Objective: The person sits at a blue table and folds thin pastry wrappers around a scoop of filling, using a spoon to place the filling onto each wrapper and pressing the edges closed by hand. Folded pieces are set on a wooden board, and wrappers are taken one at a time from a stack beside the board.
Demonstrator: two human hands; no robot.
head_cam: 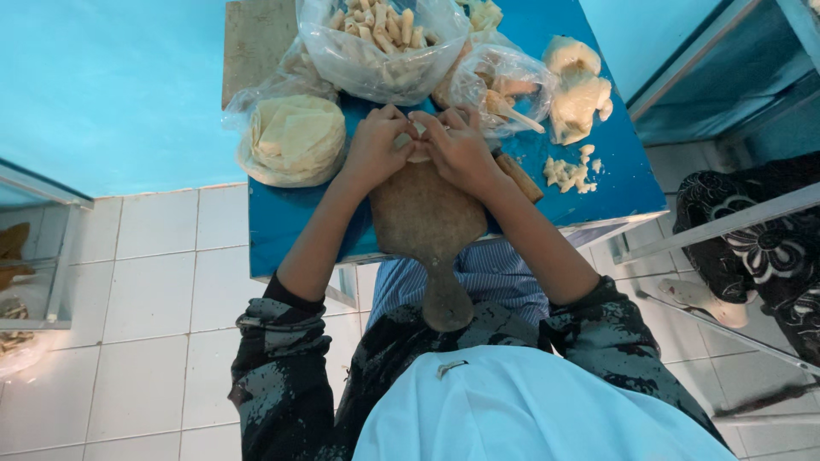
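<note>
1. Head view, the hands: the left hand (pixel 373 149) and the right hand (pixel 459 147) are meeting at the far end of a worn wooden paddle board (pixel 427 218), fingers curled inward and pinching together on a small pale piece of wrapper (pixel 418 152) lying on the board. Both are closing on that same piece, thumbs nearly touching.

2. Head view, doing it well: judging by the grip, the fold is wanting even pressure from both sides, with the fingertips tucking the thin sheet tight against itself so that no edge is gaping. Keeping the piece flat on the board should be helping it hold its shape.

3. Head view, materials near the hands: a stack of thin round wrappers (pixel 296 137), soft and slightly creased, is sitting in a clear bag just left of the left hand. A finished roll (pixel 520 177), golden-tan and cylindrical, is lying beside the right wrist.

4. Head view, further off: a clear plastic bag of pale stick-shaped rolls (pixel 382 38) is standing beyond the hands. Lumps of creamy filling (pixel 576 85) and small crumbled bits (pixel 567 171) are resting on the smooth blue table (pixel 290 222), to the right.
</note>
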